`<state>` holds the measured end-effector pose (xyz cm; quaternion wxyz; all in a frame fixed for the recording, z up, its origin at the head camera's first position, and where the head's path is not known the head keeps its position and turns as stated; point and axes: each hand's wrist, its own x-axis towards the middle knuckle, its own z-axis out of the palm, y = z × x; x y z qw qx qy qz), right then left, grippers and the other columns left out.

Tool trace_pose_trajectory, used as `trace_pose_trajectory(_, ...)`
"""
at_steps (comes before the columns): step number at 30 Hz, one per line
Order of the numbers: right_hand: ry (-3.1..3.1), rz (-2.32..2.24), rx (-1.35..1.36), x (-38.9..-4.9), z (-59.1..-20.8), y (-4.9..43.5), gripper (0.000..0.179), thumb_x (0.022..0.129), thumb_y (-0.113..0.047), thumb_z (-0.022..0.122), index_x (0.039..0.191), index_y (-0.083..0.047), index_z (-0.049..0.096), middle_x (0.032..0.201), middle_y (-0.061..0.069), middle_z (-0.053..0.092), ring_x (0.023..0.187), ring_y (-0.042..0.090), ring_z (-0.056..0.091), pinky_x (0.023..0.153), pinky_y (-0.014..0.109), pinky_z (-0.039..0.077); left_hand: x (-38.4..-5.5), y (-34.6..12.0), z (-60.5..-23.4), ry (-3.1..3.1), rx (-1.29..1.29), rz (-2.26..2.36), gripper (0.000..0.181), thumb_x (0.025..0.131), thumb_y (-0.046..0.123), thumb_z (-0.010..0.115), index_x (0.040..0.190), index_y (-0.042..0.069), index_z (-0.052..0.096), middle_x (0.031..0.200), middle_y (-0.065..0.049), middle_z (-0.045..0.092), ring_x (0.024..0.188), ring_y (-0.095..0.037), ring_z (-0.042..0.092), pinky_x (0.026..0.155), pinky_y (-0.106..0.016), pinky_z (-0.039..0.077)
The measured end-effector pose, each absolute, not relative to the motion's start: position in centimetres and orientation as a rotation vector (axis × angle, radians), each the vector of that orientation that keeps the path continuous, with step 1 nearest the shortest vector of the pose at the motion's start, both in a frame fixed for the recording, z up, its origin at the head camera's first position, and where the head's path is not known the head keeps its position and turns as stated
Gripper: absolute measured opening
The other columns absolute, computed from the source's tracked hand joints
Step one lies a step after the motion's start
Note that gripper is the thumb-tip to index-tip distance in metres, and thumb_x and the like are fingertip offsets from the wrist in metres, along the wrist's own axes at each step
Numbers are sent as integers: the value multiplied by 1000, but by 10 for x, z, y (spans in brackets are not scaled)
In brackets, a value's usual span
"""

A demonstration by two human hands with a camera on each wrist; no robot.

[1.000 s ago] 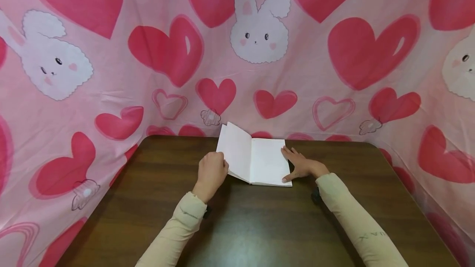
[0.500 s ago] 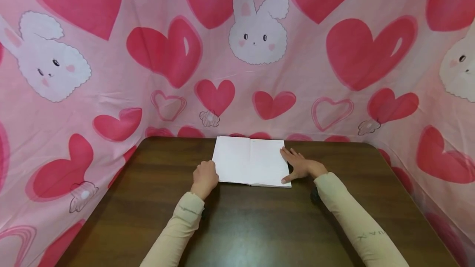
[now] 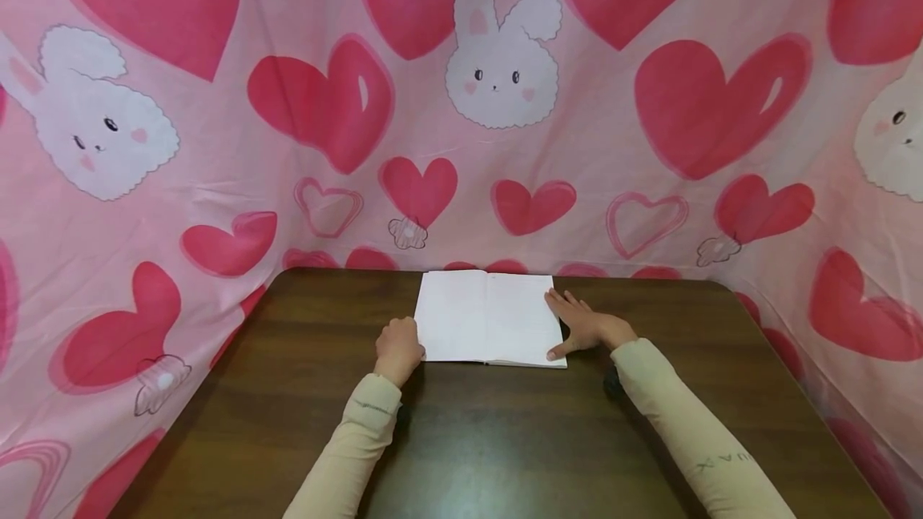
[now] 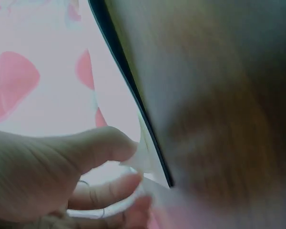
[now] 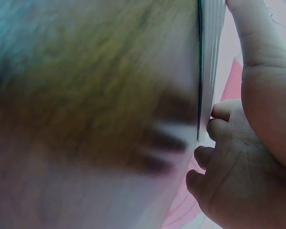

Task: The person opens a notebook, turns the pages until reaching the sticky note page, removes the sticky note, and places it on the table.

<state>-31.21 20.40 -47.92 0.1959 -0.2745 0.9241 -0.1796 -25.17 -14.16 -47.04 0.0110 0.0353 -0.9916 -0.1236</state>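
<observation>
An open notebook (image 3: 450, 315) with white pages lies flat near the table's far edge, both halves down. My left hand (image 3: 398, 349) is at its left edge, fingers curled; in the left wrist view the thumb and fingers pinch the page edge beside the dark cover (image 4: 155, 148). My right hand (image 3: 582, 323) rests with spread, straight fingers on the right page's outer edge. Seen from the right wrist, the stacked page edges (image 5: 209, 57) stand beside that hand's thumb and fingers.
A dark brown wooden table (image 3: 490, 439) stretches under both forearms. Pink cloth (image 3: 497, 150) printed with hearts and rabbits hangs close behind the notebook and along both sides of the table.
The raised left leaves have come down flat to the left, my left hand moving left and down with them. My right hand has stayed on the right page.
</observation>
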Motion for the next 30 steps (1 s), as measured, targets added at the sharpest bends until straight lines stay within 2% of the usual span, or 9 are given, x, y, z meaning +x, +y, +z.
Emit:
trace_pose_trajectory(5, 2588, -503, -764, -311, -480, 205, 121, 69, -53, 75, 148, 1, 1, 154, 20, -5, 138, 45, -9, 107, 62, 0, -253, -131, -468, -2983, 0, -100, 31, 71, 18, 73, 86, -7, 62, 83, -23, 56, 79, -34, 55, 69, -41, 50)
trace_pose_trajectory(9, 2593, -494, -765, -312, -481, 207, 121, 69, -54, 74, 148, 1, 1, 154, 21, -6, 138, 46, -9, 106, 62, -1, -263, -119, -469, -2930, -256, -31, 31, 75, 23, 71, 89, -3, 60, 89, -21, 58, 91, -34, 55, 83, -44, 45)
trace_pose_trajectory(12, 2605, -469, -765, -313, -481, 208, 120, 70, -55, 73, 148, 1, 1, 154, 21, -6, 138, 45, -9, 106, 62, -1, -276, -107, -472, -2962, -468, -140, 36, 84, 24, 64, 107, -2, 59, 113, -23, 56, 112, -38, 49, 96, -49, 38)
trace_pose_trajectory(15, 2601, -468, -771, -313, -480, 207, 120, 70, -55, 73, 148, 0, 1, 154, 20, -6, 138, 45, -9, 106, 62, -1, -288, -95, -476, -3056, -624, -271, 50, 91, 31, 56, 132, 3, 49, 141, -21, 39, 132, -39, 32, 106, -54, 26)
trace_pose_trajectory(17, 2593, -484, -779, -313, -480, 206, 120, 70, -54, 74, 148, 1, 1, 154, 21, -6, 138, 46, -9, 106, 63, -1, -295, -90, -480, -3118, -692, -285, 56, 95, 36, 50, 143, 9, 37, 151, -17, 25, 139, -37, 19, 109, -54, 19)
trace_pose_trajectory(22, 2598, -487, -782, -313, -481, 205, 120, 70, -56, 72, 149, -1, 0, 154, 20, -7, 137, 46, -10, 106, 63, -2, -308, -83, -488, -3218, -742, -259, 57, 99, 42, 35, 150, 20, 21, 156, -11, 7, 142, -35, 3, 111, -54, 8)
trace_pose_trajectory(30, 2594, -495, -769, -314, -484, 207, 120, 70, -56, 73, 149, -2, 0, 154, 19, -8, 137, 47, -10, 105, 65, -2, -312, -89, -488, -3373, -746, -385, 59, 100, 45, 27, 151, 23, 7, 156, -13, -7, 142, -35, -6, 111, -54, 3)
